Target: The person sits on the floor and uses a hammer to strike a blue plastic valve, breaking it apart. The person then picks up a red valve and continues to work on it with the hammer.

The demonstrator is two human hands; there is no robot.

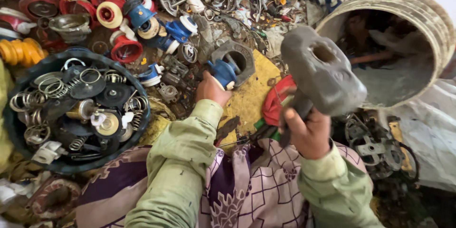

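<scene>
Scrap-strewn ground surrounds the yellow slab [249,97]. I see my left hand [211,90] pinching a blue pump part [223,72] against the grey metal ring [237,59], ahead-left. My right hand [306,130], fist closed, holds the hammer [320,71] raised, just right of it.

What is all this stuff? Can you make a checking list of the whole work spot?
Surface: yellow slab, worn and dirty, lying on the ground.
Job's things: grey hammer head raised; blue part sitting in a grey metal ring.
Clutter: heap of red, blue and yellow scrap parts; dark tub of springs and discs.
Hands: right hand grips the hammer handle; left hand holds the blue part.
Cables: nothing seen.
Surroundings: big pale drum lying on its side, white sacking.
</scene>
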